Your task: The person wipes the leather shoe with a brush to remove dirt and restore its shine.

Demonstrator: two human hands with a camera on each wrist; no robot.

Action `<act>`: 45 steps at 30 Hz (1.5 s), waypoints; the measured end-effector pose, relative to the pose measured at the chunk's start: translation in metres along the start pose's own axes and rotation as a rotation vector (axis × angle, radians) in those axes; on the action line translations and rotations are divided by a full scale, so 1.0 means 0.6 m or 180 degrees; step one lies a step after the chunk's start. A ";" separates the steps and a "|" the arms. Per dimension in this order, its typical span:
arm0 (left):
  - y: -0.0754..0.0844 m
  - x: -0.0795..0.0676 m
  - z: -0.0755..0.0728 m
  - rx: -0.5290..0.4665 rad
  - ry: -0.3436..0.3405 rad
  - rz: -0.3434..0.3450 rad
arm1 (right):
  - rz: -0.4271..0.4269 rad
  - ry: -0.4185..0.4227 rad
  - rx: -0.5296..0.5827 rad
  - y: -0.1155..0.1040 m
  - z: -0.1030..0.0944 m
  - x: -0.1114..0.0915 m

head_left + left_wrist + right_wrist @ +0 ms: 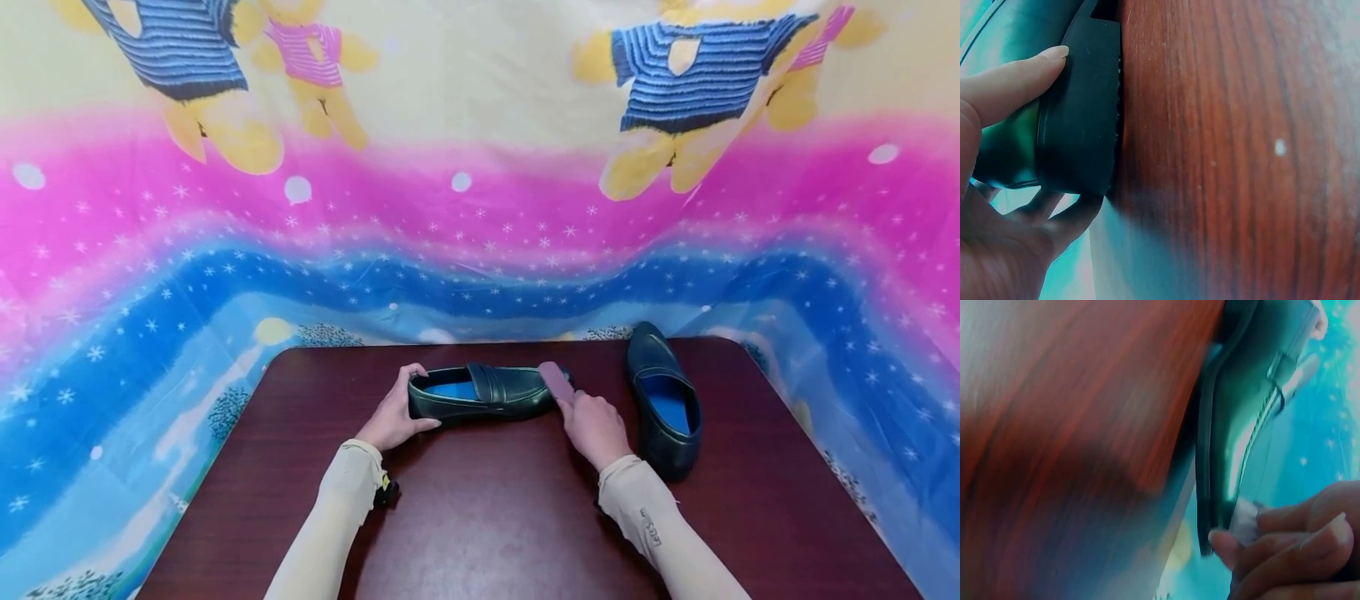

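A black loafer (517, 392) with a blue insole lies sideways on the table, its toe to the right. My left hand (392, 417) grips its heel; in the left wrist view the thumb (1019, 81) presses the near side of the heel (1082, 119) and the other fingers curl behind it. At the toe, my right hand (596, 427) holds a flat pinkish strip (556, 382) against the upper. Its exact kind is unclear. From the right wrist view, the strip (1245, 520) looks pale and is mostly hidden by the curled fingers (1297, 550).
A second black loafer (663, 404) stands right of my right hand, toe pointing away. Both are on a dark red-brown wooden table (487, 508). A printed cloth (465, 225) with bears and snowflakes hangs behind and beside the table.
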State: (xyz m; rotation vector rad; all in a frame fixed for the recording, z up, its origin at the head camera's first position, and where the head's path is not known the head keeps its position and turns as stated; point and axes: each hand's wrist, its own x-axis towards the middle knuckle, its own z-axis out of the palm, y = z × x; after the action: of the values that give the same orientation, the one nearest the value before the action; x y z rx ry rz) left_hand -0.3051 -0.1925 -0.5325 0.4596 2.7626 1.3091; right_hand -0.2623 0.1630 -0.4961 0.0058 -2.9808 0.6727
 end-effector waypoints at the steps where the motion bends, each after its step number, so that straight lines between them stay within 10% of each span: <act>1: 0.000 0.000 -0.001 -0.0005 -0.0007 -0.0004 | 0.0047 0.0062 -0.0011 0.006 -0.004 0.001; 8: -0.001 0.001 -0.003 0.0011 -0.0020 0.0027 | 0.0054 0.0303 0.0021 0.016 -0.013 0.009; 25: 0.003 -0.002 -0.002 0.0048 0.0048 -0.0003 | -0.0530 -0.0204 0.0800 -0.093 0.038 0.031; 45: 0.006 -0.003 0.001 0.0017 0.0035 -0.0025 | 0.0007 0.0416 0.0122 -0.025 0.011 0.039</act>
State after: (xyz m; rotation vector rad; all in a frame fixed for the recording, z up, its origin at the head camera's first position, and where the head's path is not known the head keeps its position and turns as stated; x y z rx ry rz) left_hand -0.3023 -0.1904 -0.5303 0.4427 2.7744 1.3069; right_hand -0.2858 0.1473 -0.4936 -0.0376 -2.8432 0.7019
